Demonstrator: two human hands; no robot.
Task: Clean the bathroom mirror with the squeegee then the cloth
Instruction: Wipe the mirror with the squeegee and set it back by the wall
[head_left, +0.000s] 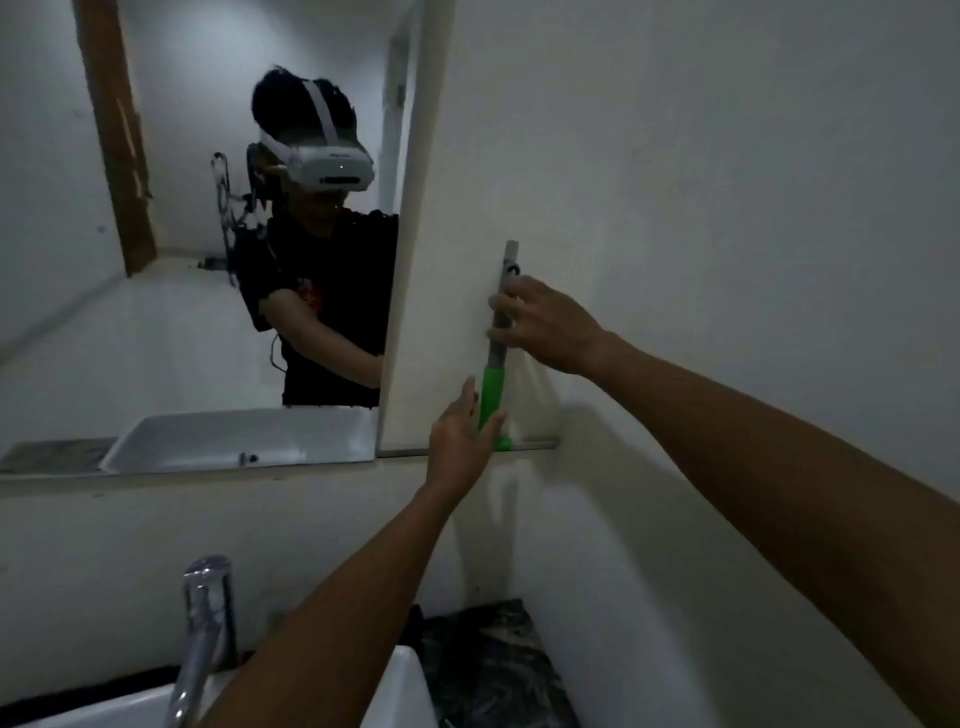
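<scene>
- Mirror (208, 312): mounted on the white wall (727, 208), far to the left of both hands; it reflects a person in a dark shirt wearing a white headset.
- Ledge (535, 445): a narrow strip on the wall, just below the left hand and level with the mirror's lower edge.
- Basin (400, 686): white, well below the hands, with a chrome tap (202, 623) at its left; a dark marbled table (498, 670) adjoins it on the right.
- Squeegee (493, 384): stands upright against the wall, green lower handle and grey upper shaft, its green base on the ledge.
- Right hand (545, 325): fingers (506, 317) curled round the grey shaft, gripping it near the top.
- Left hand (460, 441): fingers (467, 400) straight and relaxed, lying alongside the green handle; thumb just beside its lower part. Contact cannot be confirmed.
- Lighting: dim; fine detail on the squeegee is unclear.
</scene>
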